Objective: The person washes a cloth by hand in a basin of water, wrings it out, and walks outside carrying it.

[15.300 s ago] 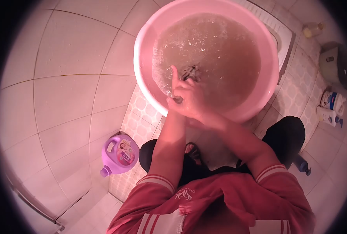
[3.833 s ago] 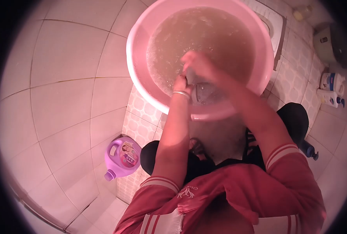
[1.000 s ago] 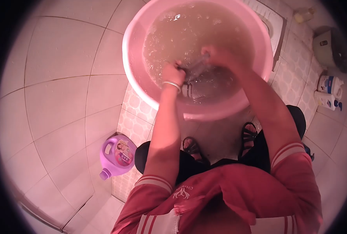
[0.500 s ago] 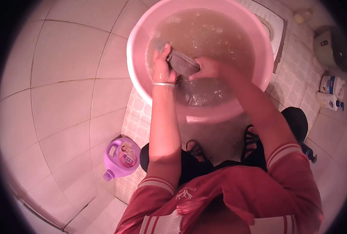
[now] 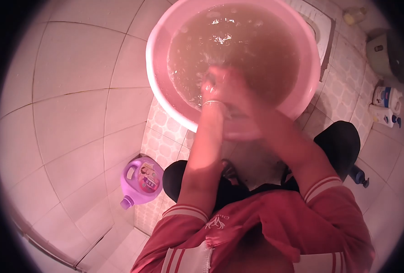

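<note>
A large pink basin (image 5: 158,63) holds cloudy brownish water (image 5: 261,50) with bubbles and glints on it. Low over its near side, my left hand (image 5: 210,85), with a thin pale band at the wrist, is closed and pressed against my right hand (image 5: 233,86). Motion smears the right hand, and its fingers are bent in toward the left. Of the grey cloth between them, only a dark blurred bit (image 5: 218,64) shows past the fingers; the rest is hidden. Water splashes just beyond the hands.
A purple detergent jug (image 5: 140,182) stands by the tiled wall at left. White bottles (image 5: 386,108) and a grey-green bin (image 5: 384,54) are at right. A dark pump bottle (image 5: 359,176) sits beside my knee. A white floor fixture (image 5: 318,25) lies behind the basin.
Both hands have come together and moved toward the basin's near middle. The grey cloth, stretched between them before, is now bunched and mostly hidden. The water is splashing.
</note>
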Tool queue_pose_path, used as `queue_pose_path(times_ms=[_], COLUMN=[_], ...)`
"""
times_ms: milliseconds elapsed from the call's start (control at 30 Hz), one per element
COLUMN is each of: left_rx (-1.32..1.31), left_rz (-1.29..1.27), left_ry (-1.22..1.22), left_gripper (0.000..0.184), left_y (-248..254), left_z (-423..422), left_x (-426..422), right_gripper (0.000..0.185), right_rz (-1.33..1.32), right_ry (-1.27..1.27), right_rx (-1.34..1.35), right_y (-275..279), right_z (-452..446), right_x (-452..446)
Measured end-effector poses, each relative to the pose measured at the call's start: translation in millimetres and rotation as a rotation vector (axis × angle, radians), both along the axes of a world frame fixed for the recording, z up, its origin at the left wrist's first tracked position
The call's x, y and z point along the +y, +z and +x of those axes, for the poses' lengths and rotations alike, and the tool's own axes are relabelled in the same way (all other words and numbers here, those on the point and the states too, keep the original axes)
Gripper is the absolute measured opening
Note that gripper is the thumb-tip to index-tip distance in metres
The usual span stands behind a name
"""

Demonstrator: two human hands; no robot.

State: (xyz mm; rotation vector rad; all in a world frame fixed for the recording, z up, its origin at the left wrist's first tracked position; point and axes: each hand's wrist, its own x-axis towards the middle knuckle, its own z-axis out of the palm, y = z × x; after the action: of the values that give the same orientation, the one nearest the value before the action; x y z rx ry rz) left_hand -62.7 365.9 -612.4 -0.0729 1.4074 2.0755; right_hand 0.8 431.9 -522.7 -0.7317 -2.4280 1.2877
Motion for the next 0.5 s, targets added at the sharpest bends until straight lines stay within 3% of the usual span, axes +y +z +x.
queue_pose_path(times_ms=[33,67,133,167,233,267,300,333,367,400,433,467,500], left_rx=[-0.315,-0.321,-0.608,-0.525,-0.453,-0.379,-0.287,-0.282,-0.276,-0.276,-0.254,-0.255,-0.363], left_rz=[0.023,0.019,-0.022,0.152,0.111,0.072,-0.147,-0.140,-0.243,-0.352,-0.236,-0.236,-0.115], left_ry=[-0.071,-0.077,-0.075,-0.144,-0.082,-0.025,-0.144,-0.143,-0.074,-0.004,-0.044,-0.040,-0.155], left_gripper=[0.025,0.025,0.031,0.035,0.041,0.048,0.059,0.059,0.060,0.061,0.067,0.067,0.068], left_y=[16.3,33.6,58.6,35.3,26.9,24.3,23.1,19.2,23.9,22.0,19.0,17.7,17.0], left_z=[-1.3,2.8,8.9,-1.4,-20.5,-29.9,-32.7,-27.9,-11.7,4.7,14.9,13.0,9.3], left_x=[5.3,7.8,21.4,17.2,3.6,-2.4,-10.0,-7.2,1.9,7.2,7.5,6.7,4.7], right_gripper=[0.034,0.034,0.039,0.039,0.043,0.043,0.045,0.048,0.048,0.048,0.049,0.049,0.047], right_rz=[-0.004,-0.008,-0.005,-0.002,-0.135,-0.134,0.110,0.361,0.367,0.226,0.084,0.084,-0.109], right_ry=[0.012,0.005,-0.093,-0.093,-0.203,-0.194,0.033,0.256,0.253,0.128,0.008,0.012,0.094], right_rx=[-0.067,-0.072,-0.118,-0.123,-0.034,-0.026,-0.115,-0.203,-0.204,-0.127,-0.048,-0.048,-0.129], right_y=[-8.4,-15.8,-34.3,-58.0,-106.4,-105.2,-101.3,-97.1,-101.3,-111.1,-120.9,-107.9,-77.9], right_z=[-3.9,-4.1,-5.1,0.0,15.7,24.5,38.2,46.0,48.6,53.0,57.3,53.3,43.1], right_x=[15.2,22.1,44.3,56.6,78.7,79.4,73.9,71.1,67.0,58.3,50.8,49.5,48.9])
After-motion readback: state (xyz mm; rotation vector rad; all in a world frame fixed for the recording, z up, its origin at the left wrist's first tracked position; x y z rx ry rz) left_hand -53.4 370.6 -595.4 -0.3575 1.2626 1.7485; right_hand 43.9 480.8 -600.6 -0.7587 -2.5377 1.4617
